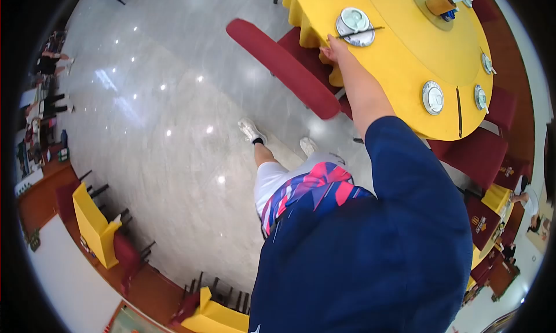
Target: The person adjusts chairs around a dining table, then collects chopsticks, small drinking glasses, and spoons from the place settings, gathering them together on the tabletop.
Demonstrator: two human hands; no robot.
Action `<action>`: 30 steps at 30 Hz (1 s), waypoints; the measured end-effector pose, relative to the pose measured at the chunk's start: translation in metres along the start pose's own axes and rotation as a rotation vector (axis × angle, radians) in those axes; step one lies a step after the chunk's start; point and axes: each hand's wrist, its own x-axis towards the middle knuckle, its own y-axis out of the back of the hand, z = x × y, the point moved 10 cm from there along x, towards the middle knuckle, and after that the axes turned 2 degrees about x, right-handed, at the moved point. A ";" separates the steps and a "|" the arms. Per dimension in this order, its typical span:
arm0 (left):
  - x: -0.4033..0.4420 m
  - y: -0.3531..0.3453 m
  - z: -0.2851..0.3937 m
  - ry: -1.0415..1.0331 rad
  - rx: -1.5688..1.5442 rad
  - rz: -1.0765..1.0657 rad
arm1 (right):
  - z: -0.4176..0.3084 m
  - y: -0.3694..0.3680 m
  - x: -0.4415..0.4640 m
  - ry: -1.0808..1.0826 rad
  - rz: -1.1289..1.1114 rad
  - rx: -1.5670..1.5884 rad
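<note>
My right hand [332,49] is at the edge of the round table with a yellow cloth [399,61]. Its fingers are closed around the near end of dark chopsticks [370,29]. These chopsticks lie across a patterned plate [364,39], which has a small pale bowl [354,19] on it. Further along the same table edge sits another plate with a bowl [432,98], and a dark pair of chopsticks [459,113] lies beside it. My left hand is out of view.
A red chair [284,66] stands against the table near my right hand. More red chairs [472,156] surround the table. An orange container [440,4] stands on the table's centre. People [49,61] are far off at the left, another person [530,202] at the right.
</note>
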 end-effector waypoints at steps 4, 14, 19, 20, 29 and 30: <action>0.128 0.008 0.119 -0.442 0.407 -0.038 | -0.005 0.009 0.020 -0.003 -0.008 -0.071; 0.371 0.036 0.561 -0.900 0.699 -0.196 | -0.004 0.075 -0.168 0.312 0.265 0.224; 0.320 -0.100 0.825 -1.097 0.282 -0.575 | -0.043 -0.056 -0.298 0.528 0.392 0.151; 0.291 -0.144 0.863 -1.045 0.150 -0.804 | -0.051 -0.109 -0.302 0.438 0.329 0.108; 0.136 -0.306 1.107 -0.575 -0.089 -1.436 | -0.122 -0.502 -0.199 0.584 -0.372 -0.688; 0.153 -0.306 1.129 -0.548 -0.093 -1.309 | -0.146 -0.515 -0.185 0.577 -0.379 -0.667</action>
